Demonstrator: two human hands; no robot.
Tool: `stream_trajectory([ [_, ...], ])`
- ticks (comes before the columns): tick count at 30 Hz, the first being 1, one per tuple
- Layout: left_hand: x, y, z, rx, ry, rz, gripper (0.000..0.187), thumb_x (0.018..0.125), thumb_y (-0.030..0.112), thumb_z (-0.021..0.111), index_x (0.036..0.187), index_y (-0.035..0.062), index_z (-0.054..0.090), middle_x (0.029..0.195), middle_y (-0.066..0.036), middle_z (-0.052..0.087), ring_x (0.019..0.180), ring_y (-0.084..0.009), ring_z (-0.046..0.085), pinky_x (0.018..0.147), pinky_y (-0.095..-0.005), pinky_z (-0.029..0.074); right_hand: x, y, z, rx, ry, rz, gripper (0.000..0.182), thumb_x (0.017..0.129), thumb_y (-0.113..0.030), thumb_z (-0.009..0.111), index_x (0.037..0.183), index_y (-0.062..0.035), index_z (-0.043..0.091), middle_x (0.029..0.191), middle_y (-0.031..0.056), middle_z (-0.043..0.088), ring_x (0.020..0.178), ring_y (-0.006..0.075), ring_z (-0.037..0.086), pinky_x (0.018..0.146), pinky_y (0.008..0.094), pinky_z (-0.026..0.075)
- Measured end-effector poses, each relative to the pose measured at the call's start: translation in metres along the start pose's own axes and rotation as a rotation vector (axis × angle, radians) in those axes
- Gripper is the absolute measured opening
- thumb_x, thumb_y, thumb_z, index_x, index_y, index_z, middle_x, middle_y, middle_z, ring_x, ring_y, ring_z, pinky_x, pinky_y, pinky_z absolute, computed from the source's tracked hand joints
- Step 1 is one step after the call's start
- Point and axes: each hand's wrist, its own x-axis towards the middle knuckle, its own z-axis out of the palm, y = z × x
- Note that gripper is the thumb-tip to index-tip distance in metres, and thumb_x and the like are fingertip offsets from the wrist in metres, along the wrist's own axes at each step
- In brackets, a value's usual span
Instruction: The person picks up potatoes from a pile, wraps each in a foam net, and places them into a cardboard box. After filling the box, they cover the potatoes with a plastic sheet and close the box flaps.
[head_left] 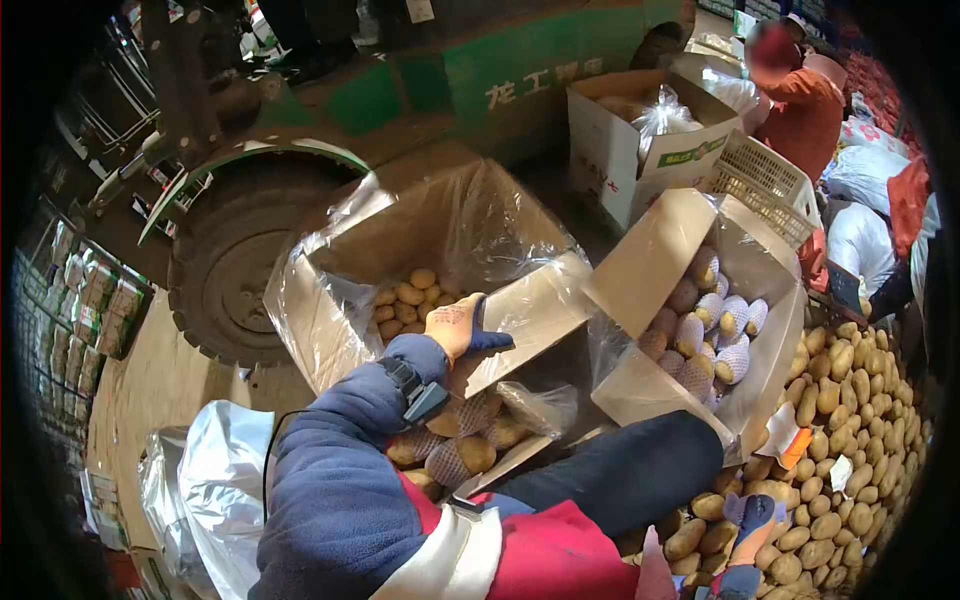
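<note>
My left hand [456,328], in an orange glove with dark blue fingers, is at the near wall of a plastic-lined carton [345,350]. Its fingers grip a cardboard flap [540,310], partly hidden from view. Loose potatoes [410,297] lie inside that carton beyond the hand. At the lower right, my right hand [755,530], gloved alike, is low over a large potato heap [850,400]. Its fingers are closed at a pale purple foam net sleeve [735,508]; whether a potato is inside it is hidden. Below my left forearm, a smaller carton holds potatoes in foam nets [460,457].
An open carton [650,260] of net-sleeved potatoes stands right of centre. Behind are a green loader with a big wheel [235,260], a white carton [610,160] and a plastic crate [765,185]. Another person [805,115] is at upper right. Silver plastic [225,480] lies at left.
</note>
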Motion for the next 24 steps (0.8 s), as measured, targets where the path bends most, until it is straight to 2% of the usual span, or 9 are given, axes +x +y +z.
stream_trajectory([
  [2, -0.002, 0.003, -0.005, 0.001, 0.010, -0.005, 0.080, 0.062, 0.061, 0.074, 0.121, 0.0114, 0.057, 0.113, -0.016, 0.064, 0.105, -0.0334, 0.062, 0.088, -0.0413, 0.047, 0.007, 0.008, 0.003, -0.076, -0.039, -0.043, 0.008, 0.094, -0.010, 0.055, 0.091, -0.0032, 0.056, 0.085, 0.0002, 0.055, 0.076, 0.0122, 0.052, 0.069, 0.0268, 0.046],
  [7, 0.005, -0.018, -0.003, -0.058, 0.087, 0.000, 0.076, 0.066, 0.060, 0.073, 0.121, 0.0095, 0.057, 0.110, -0.017, 0.065, 0.104, -0.0344, 0.061, 0.088, -0.0406, 0.047, 0.027, 0.050, -0.003, 0.402, -0.125, 0.029, 0.017, 0.099, -0.012, 0.044, 0.103, -0.0033, 0.058, 0.097, 0.0025, 0.058, 0.086, 0.0129, 0.055, 0.079, 0.0252, 0.047],
  [11, 0.020, -0.038, 0.000, -0.057, 0.093, -0.011, 0.071, 0.069, 0.058, 0.070, 0.120, 0.0097, 0.058, 0.110, -0.018, 0.065, 0.104, -0.0344, 0.062, 0.088, -0.0402, 0.047, 0.037, -0.031, 0.018, -0.108, -0.006, -0.020, 0.018, 0.098, -0.012, 0.046, 0.108, 0.0000, 0.056, 0.101, 0.0031, 0.058, 0.091, 0.0131, 0.055, 0.083, 0.0265, 0.047],
  [13, 0.025, -0.045, 0.002, -0.086, 0.102, -0.019, 0.068, 0.071, 0.057, 0.069, 0.119, 0.0103, 0.059, 0.109, -0.018, 0.066, 0.103, -0.0345, 0.062, 0.088, -0.0402, 0.047, 0.061, -0.051, 0.032, 0.179, 0.081, -0.097, 0.020, 0.098, -0.011, 0.047, 0.113, 0.0007, 0.054, 0.102, 0.0041, 0.057, 0.093, 0.0130, 0.054, 0.085, 0.0267, 0.046],
  [15, 0.034, -0.052, 0.002, -0.027, 0.136, -0.118, 0.062, 0.075, 0.056, 0.065, 0.117, 0.0110, 0.060, 0.107, -0.019, 0.066, 0.101, -0.0350, 0.063, 0.087, -0.0404, 0.048, 0.070, -0.122, 0.062, 0.349, -0.017, -0.114, 0.018, 0.097, -0.008, 0.049, 0.112, -0.0009, 0.052, 0.102, 0.0035, 0.054, 0.095, 0.0126, 0.053, 0.086, 0.0260, 0.044],
  [17, 0.045, -0.077, 0.005, -0.231, 0.210, 0.039, 0.051, 0.081, 0.050, 0.063, 0.113, 0.0095, 0.063, 0.106, -0.019, 0.067, 0.099, -0.0338, 0.064, 0.087, -0.0397, 0.048, 0.062, -0.192, 0.108, 0.132, -0.200, -0.229, 0.017, 0.095, -0.008, 0.051, 0.112, -0.0024, 0.051, 0.100, 0.0034, 0.054, 0.094, 0.0132, 0.053, 0.086, 0.0257, 0.044],
  [19, 0.061, -0.102, 0.009, -0.734, -0.062, -0.003, 0.044, 0.084, 0.038, 0.065, 0.114, 0.0061, 0.062, 0.108, -0.016, 0.067, 0.102, -0.0281, 0.063, 0.090, -0.0361, 0.047, 0.054, -0.250, 0.156, -0.092, -0.401, -0.304, 0.019, 0.094, -0.009, 0.053, 0.112, -0.0038, 0.052, 0.095, 0.0042, 0.056, 0.089, 0.0148, 0.055, 0.082, 0.0261, 0.045],
  [22, 0.068, -0.130, -0.005, -0.665, -0.190, 0.067, 0.050, 0.086, 0.030, 0.069, 0.124, 0.0007, 0.056, 0.120, -0.012, 0.061, 0.112, -0.0217, 0.055, 0.095, -0.0355, 0.043, 0.035, -0.273, 0.217, -0.299, -0.434, -0.587, 0.019, 0.088, -0.005, 0.053, 0.106, -0.0025, 0.058, 0.085, 0.0102, 0.061, 0.079, 0.0218, 0.060, 0.074, 0.0324, 0.047],
  [24, 0.030, -0.123, -0.031, -0.586, -0.098, 0.233, 0.045, 0.086, 0.029, 0.065, 0.120, 0.0010, 0.059, 0.117, -0.017, 0.062, 0.108, -0.0271, 0.059, 0.097, -0.0349, 0.043, 0.036, -0.276, 0.236, -0.422, -0.563, -0.685, 0.021, 0.085, -0.005, 0.054, 0.105, -0.0039, 0.060, 0.090, 0.0134, 0.063, 0.082, 0.0288, 0.062, 0.074, 0.0353, 0.048],
])
